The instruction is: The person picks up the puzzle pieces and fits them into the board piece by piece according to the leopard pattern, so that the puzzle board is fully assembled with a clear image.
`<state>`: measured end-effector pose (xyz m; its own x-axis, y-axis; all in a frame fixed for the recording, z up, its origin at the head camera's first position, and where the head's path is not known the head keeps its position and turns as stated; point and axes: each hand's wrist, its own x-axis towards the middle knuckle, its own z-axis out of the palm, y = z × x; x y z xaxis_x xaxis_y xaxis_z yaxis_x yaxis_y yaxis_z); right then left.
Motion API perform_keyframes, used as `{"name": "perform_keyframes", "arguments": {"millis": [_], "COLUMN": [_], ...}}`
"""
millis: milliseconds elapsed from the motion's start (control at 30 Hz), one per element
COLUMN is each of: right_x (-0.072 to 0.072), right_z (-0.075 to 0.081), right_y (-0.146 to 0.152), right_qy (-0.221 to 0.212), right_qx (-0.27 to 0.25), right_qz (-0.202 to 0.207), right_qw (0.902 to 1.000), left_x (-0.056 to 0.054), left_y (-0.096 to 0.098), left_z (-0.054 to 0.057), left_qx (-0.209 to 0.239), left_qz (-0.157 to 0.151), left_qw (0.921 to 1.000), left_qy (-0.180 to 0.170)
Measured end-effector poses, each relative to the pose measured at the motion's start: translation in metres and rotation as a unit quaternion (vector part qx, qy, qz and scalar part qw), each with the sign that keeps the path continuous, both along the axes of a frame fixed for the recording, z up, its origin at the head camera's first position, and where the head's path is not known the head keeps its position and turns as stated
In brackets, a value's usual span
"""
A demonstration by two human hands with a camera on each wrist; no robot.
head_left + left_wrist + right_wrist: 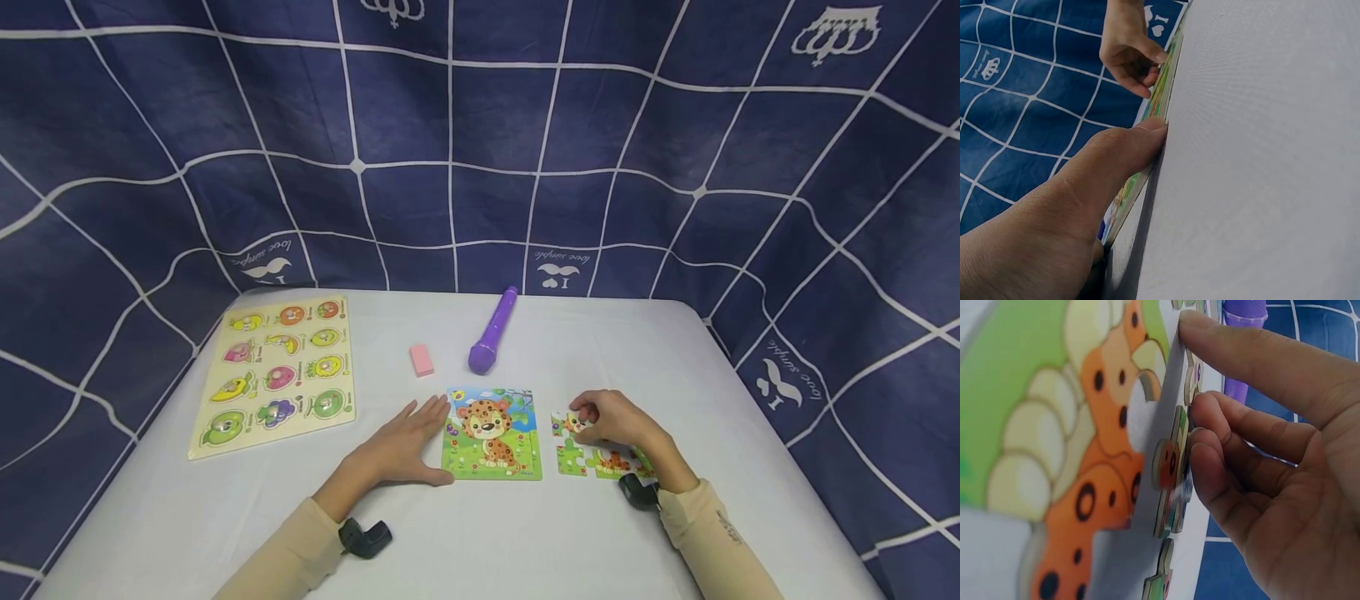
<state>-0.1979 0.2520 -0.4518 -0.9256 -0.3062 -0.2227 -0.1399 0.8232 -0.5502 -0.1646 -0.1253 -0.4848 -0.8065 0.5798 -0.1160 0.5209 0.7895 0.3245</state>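
A square puzzle board (491,435) with a leopard cub picture lies at the middle front of the table. At its left edge my left hand (401,443) rests with fingers spread; the left wrist view shows the thumb (1125,147) against the board's side. To the right of the board lie several jigsaw pieces (572,460) with the same kind of print, some set close together. Over them is my right hand (617,417), its fingers bent. In the right wrist view the fingertips (1207,465) touch the pieces, and the thumb stands apart from them.
Beyond the board lie a pink block (422,360) and a purple toy microphone (493,332). A wooden fruit peg board (277,367) sits at the left of the white table (510,542). Blue checked cloth (495,200) hangs behind and at the sides.
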Motion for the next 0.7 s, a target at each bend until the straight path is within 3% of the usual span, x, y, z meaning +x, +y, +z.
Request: {"name": "perform_keyframes", "arguments": {"millis": [300,700], "right_x": [0.0009,0.004], "right_z": [0.0044,0.0023], "right_y": [-0.0025,-0.0012], "right_qy": [-0.008,0.015], "right_qx": [0.015,0.021], "right_qz": [-0.006,0.005], "right_qw": [0.9998,0.9997], "left_x": [-0.001,-0.0012], "left_y": [-0.0004,-0.0004], "left_z": [-0.0008,-0.0016], "left_qx": [0.005,0.002], "left_qz": [-0.005,-0.003], "left_qw": [1.0,1.0], "left_qy": [0.001,0.001]}}
